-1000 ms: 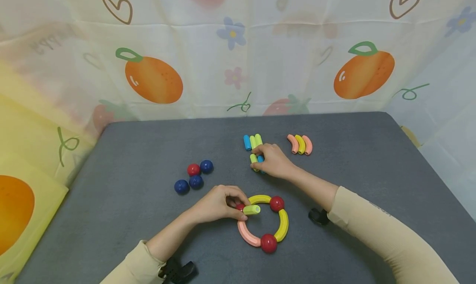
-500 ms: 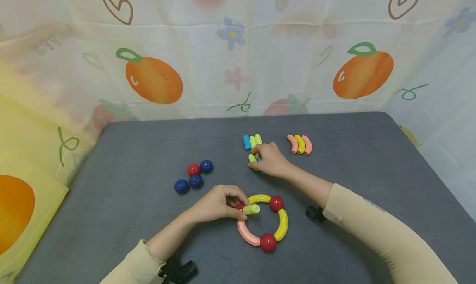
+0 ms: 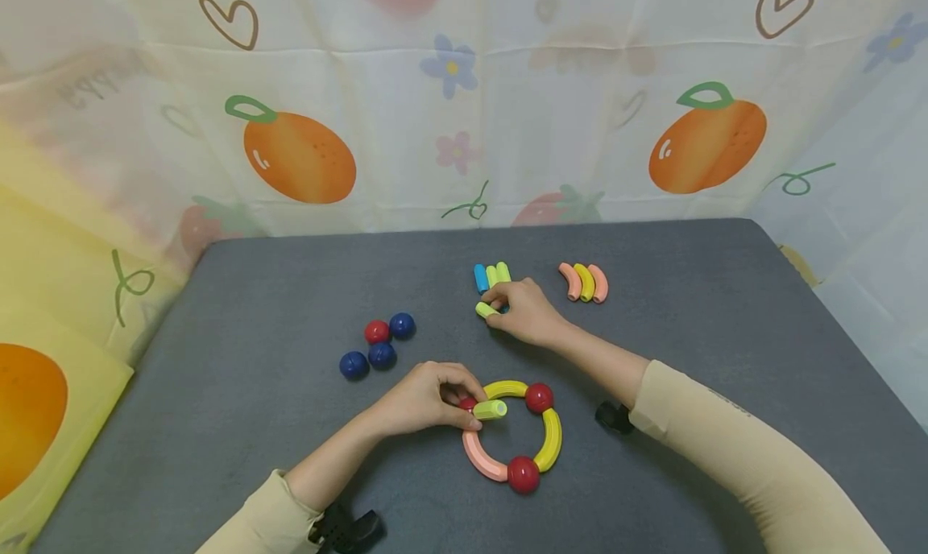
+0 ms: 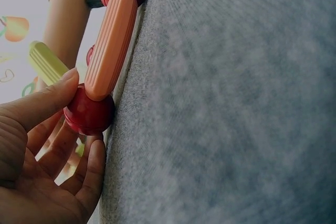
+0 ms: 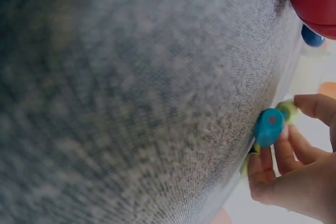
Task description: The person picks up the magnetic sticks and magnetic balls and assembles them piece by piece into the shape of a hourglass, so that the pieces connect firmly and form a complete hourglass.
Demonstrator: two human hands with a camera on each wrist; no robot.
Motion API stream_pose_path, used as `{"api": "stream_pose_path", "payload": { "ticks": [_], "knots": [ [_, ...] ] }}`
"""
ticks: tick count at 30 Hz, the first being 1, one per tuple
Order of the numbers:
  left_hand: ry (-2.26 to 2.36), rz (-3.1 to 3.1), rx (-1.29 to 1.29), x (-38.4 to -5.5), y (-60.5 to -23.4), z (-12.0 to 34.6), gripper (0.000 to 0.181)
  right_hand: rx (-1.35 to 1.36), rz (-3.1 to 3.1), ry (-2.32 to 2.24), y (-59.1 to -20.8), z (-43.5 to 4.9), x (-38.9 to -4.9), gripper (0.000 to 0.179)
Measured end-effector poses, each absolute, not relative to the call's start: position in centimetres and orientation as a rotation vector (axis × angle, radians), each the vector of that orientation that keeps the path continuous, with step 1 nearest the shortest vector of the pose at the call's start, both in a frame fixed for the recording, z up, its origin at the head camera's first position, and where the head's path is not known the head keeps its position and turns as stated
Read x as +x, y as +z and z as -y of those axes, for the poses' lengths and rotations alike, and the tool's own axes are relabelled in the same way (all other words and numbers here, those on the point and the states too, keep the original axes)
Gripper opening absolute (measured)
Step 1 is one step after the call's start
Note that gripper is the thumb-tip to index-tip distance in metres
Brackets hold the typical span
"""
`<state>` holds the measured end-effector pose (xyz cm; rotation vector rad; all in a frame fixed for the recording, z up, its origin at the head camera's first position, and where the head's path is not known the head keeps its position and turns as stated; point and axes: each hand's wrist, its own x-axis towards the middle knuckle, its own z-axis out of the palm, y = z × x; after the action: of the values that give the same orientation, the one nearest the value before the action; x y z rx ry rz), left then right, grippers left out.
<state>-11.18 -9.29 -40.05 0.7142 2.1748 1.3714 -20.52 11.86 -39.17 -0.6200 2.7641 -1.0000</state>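
Note:
A ring of curved yellow rods (image 3: 553,441), a curved salmon rod (image 3: 484,459) and red balls (image 3: 524,474) lies on the table. At its left side my left hand (image 3: 428,397) grips one red ball (image 4: 90,111), with thumb and fingers around it. From that ball a straight light green rod (image 3: 490,409) sticks out; my thumb lies across its base. Farther back my right hand (image 3: 532,312) pinches another light green rod (image 3: 486,309) between thumb and index finger. A short blue rod (image 5: 269,127) is close to the other fingers of that hand.
Behind the right hand lie a straight blue rod (image 3: 482,279) and green rods (image 3: 503,272). Right of them are several curved rods (image 3: 584,282). Several blue balls (image 3: 382,355) and a red ball (image 3: 377,332) sit left on the grey table (image 3: 254,320). A printed curtain (image 3: 406,135) hangs behind.
My right hand has taken the light green rod a little up and left, tilting it and drawing it away from the blue rod. The left hand has stayed in place on the ring.

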Motion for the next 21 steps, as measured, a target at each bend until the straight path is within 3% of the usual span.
{"api": "stream_pose_path", "payload": {
  "ticks": [8, 21],
  "knots": [
    [1.375, -2.182, 0.712, -11.2, -40.2, 9.2, 0.022, -0.521, -2.706, -1.178, -37.2, -11.8, -19.5, 0.033],
    [1.351, -2.202, 0.722, -11.3, -40.1, 9.3, 0.021, -0.701, -2.368, -1.366, -35.3, -14.9, -18.1, 0.029]
  ]
}}
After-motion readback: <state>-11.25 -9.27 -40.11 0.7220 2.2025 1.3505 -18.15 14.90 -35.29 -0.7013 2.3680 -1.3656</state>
